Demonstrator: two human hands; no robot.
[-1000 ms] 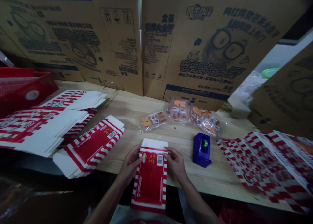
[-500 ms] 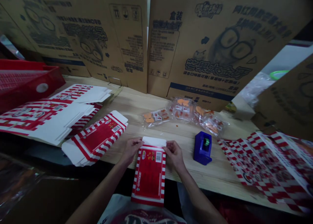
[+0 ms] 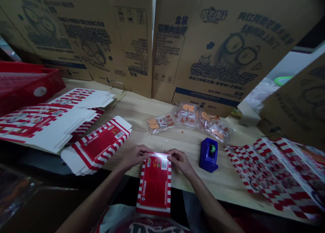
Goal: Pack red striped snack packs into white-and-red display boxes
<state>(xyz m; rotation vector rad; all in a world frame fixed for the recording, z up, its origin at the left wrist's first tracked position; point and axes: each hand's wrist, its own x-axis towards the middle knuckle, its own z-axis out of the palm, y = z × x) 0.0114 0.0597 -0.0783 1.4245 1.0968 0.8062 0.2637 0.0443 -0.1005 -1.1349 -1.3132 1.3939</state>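
A red carton with striped edges (image 3: 154, 184) lies at the table's front edge, its near end against my body. My left hand (image 3: 137, 155) pinches the far left corner of this carton, fingers closed. At the far right corner my right hand (image 3: 179, 160) grips it the same way, thumb and fingers together. Its white end flap no longer shows between my hands. Right of my right hand stands a blue tape dispenser (image 3: 208, 155) with a green core. Beyond my hands are several clear packets of orange pieces (image 3: 189, 115).
Flat red-and-white cartons (image 3: 101, 143) lie to the left, beside a larger stack of carton blanks (image 3: 54, 124). A red plastic bin (image 3: 50, 85) stands behind them. Striped cartons (image 3: 276, 175) cover the right side. Tall cardboard boxes (image 3: 165, 50) wall off the back.
The white flap at the carton's far end has folded down out of sight. Both hands have drawn inward along that edge. The view has shifted slightly.
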